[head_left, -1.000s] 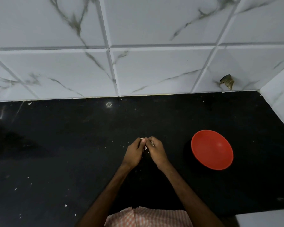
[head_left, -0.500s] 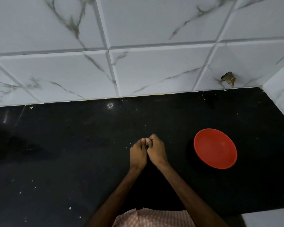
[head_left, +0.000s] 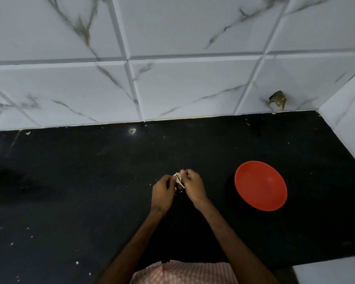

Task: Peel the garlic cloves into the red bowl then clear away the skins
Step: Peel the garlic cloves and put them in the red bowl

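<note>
Two bare forearms rise from the bottom centre of the frame, above a strip of orange-and-white checked cloth [head_left: 182, 272] at the lower edge. They meet just below the middle of the picture, over a black counter [head_left: 70, 191]. The left hand [head_left: 162, 191] and the right hand [head_left: 194, 186] sit knuckle to knuckle with their fingers curled inward. Between their fingertips they pinch a garlic clove [head_left: 177, 178], of which only a pale bit shows. A thin strip of papery skin [head_left: 180, 183] hangs from it, slanting down between the two hands. How much of the clove is bare cannot be told, as the fingers cover most of it.

To the right of the hands, at about the same height and apart from them, the red bowl [head_left: 260, 185] stands on the counter with its open side up. Small white flecks [head_left: 77, 262] lie scattered over the dark surface, mostly toward the lower left and along the back edge.

Beyond the counter, the upper half of the frame is a wall of white marble-veined tiles [head_left: 182, 89]. A chipped, brownish hole [head_left: 278, 99] breaks one tile at the right, just above the counter's back edge. A second tiled wall [head_left: 348, 119] closes the corner at the right edge.
</note>
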The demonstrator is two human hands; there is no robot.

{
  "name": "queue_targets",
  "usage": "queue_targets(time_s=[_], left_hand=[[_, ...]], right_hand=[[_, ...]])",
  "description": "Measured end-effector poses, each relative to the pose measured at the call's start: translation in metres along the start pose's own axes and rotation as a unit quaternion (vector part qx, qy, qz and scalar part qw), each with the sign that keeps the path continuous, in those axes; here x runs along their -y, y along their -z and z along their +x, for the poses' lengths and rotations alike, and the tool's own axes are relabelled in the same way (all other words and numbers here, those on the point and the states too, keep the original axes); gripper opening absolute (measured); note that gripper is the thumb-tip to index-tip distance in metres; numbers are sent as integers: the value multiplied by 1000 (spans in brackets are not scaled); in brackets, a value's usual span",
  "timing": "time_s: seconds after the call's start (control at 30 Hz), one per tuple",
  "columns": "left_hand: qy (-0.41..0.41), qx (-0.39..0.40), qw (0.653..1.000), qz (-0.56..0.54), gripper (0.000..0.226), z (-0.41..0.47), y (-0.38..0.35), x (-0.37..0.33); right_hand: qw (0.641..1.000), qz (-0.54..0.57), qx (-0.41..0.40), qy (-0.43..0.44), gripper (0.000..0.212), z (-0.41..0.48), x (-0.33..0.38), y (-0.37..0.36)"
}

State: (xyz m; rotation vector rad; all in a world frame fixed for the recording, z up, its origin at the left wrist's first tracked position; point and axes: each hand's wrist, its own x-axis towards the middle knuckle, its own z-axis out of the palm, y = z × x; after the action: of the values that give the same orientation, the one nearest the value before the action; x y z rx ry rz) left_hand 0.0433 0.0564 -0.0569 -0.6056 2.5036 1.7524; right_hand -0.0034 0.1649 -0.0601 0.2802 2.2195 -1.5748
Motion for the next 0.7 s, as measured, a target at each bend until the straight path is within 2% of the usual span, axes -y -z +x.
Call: queue_targets(time_s=[0.2, 0.37, 0.53, 0.7], left_hand=[[37, -22, 999, -20, 12, 6, 9, 15], [58, -10, 998, 37, 4, 7, 11, 31], [60, 22, 989, 136, 15, 7, 11, 36], [49, 26, 982, 178, 16, 7, 13, 35]], right_hand=[[996, -41, -77, -6, 20, 9, -20, 6], [991, -109, -62, 45, 11, 12, -37, 0], [999, -6, -29, 39, 28, 7, -32, 0], [998, 45, -14, 49, 32, 4, -34, 4]])
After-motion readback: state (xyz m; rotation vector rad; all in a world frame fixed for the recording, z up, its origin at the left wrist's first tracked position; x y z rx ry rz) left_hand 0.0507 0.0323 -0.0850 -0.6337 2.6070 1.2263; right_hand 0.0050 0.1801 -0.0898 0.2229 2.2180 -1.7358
